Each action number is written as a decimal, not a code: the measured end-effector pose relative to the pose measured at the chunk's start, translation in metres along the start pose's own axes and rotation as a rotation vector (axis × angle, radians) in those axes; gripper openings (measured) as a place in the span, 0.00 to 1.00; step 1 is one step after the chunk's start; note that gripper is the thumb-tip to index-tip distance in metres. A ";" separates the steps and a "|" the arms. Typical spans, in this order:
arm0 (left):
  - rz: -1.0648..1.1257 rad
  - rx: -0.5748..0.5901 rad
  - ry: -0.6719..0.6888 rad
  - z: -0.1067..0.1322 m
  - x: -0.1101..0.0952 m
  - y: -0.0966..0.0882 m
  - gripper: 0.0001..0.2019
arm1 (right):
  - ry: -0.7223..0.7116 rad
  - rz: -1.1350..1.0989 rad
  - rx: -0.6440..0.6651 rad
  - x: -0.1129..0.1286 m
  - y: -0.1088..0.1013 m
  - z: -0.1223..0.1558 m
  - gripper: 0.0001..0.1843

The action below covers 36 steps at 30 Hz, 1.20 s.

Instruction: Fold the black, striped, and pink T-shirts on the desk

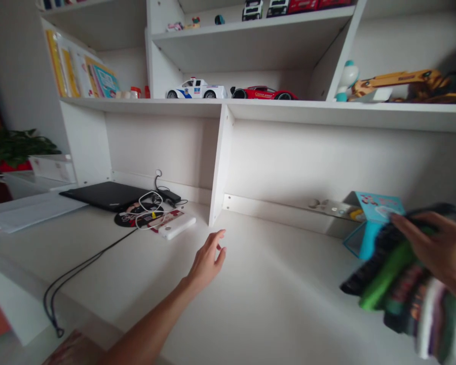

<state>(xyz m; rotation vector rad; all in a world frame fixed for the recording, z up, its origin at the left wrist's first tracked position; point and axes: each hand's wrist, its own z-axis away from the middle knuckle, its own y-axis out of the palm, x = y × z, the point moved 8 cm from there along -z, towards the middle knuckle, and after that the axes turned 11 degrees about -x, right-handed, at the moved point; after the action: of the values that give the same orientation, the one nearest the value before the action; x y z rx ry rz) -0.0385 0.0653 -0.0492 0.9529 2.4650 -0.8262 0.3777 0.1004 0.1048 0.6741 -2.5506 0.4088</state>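
My left hand (207, 258) hovers over the white desk (273, 284) near the middle, its fingers loosely curved and apart, holding nothing. At the right, my right hand (437, 248) is closed on a bunch of cloth pieces that look like socks (387, 276), black, bright green, patterned, white and grey. They hang side by side below the fingers and are blurred by motion; part of the grip is hidden. Just behind them stands a light blue box (370, 238) with a printed flap.
A black laptop (108, 195), papers (38, 208), a white power bank (177, 224), cables (150, 208) and a black cord (95, 258) lie at the left. An upright divider (217, 167) meets the desk. Toy cars (195, 89) and a toy excavator (399, 79) stand on the shelf above.
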 end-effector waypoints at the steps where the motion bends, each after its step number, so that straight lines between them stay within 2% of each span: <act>1: -0.008 -0.024 -0.004 -0.002 -0.001 -0.005 0.19 | -0.010 0.013 -0.045 0.026 0.005 0.004 0.17; 3: -0.009 -0.108 -0.035 -0.007 0.001 -0.020 0.18 | -0.067 -0.229 -0.124 0.095 0.028 0.015 0.15; 5: -0.002 -0.272 -0.098 -0.014 0.013 -0.045 0.17 | -0.126 -0.322 -0.136 0.164 0.065 0.038 0.17; 6: -0.008 -0.385 -0.133 -0.017 0.022 -0.062 0.17 | -0.140 -0.339 -0.114 0.194 0.086 0.055 0.17; 7: -0.023 -0.508 -0.165 -0.018 0.032 -0.079 0.17 | -0.117 -0.339 -0.011 0.217 0.114 0.077 0.17; 8: -0.045 -0.626 -0.199 -0.018 0.043 -0.096 0.17 | -0.081 -0.324 0.153 0.234 0.143 0.103 0.17; 10: -0.106 -0.764 -0.279 -0.016 0.067 -0.120 0.17 | -0.085 -0.334 0.314 0.258 0.181 0.157 0.14; 12: -0.177 -0.752 -0.351 -0.014 0.087 -0.130 0.17 | -0.131 -0.375 0.464 0.268 0.205 0.206 0.11; 14: -0.260 -0.661 -0.353 -0.015 0.097 -0.129 0.17 | -0.164 -0.418 0.554 0.267 0.217 0.234 0.13; 15: -0.297 -0.616 -0.327 -0.016 0.098 -0.126 0.17 | -0.166 -0.432 0.577 0.262 0.219 0.239 0.15; 18: -0.371 -0.490 -0.258 -0.018 0.096 -0.112 0.16 | -0.123 -0.429 0.608 0.236 0.224 0.230 0.14; 21: -0.434 -0.409 -0.252 -0.019 0.095 -0.103 0.14 | -0.061 -0.357 0.630 0.201 0.230 0.213 0.10; 25: -0.534 -0.472 -0.223 -0.019 0.079 -0.107 0.14 | -0.012 -0.218 0.719 0.159 0.242 0.213 0.11; 27: -0.514 -0.520 -0.175 -0.019 0.064 -0.108 0.14 | -0.033 -0.175 0.815 0.150 0.245 0.224 0.12; 29: -0.412 -0.505 -0.117 -0.021 0.048 -0.100 0.12 | -0.078 -0.158 0.917 0.147 0.242 0.236 0.12; 32: -0.271 -0.283 -0.031 -0.023 0.026 -0.067 0.09 | -0.164 -0.170 1.041 0.147 0.223 0.251 0.12; 36: -0.228 0.057 0.079 -0.017 -0.001 -0.017 0.10 | -0.247 -0.212 1.124 0.136 0.183 0.256 0.06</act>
<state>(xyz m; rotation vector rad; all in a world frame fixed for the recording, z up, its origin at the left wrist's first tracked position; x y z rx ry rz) -0.0515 0.0650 -0.0291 0.7452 2.6666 -0.9533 0.0843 0.1005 -0.0720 1.4054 -2.2342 1.8083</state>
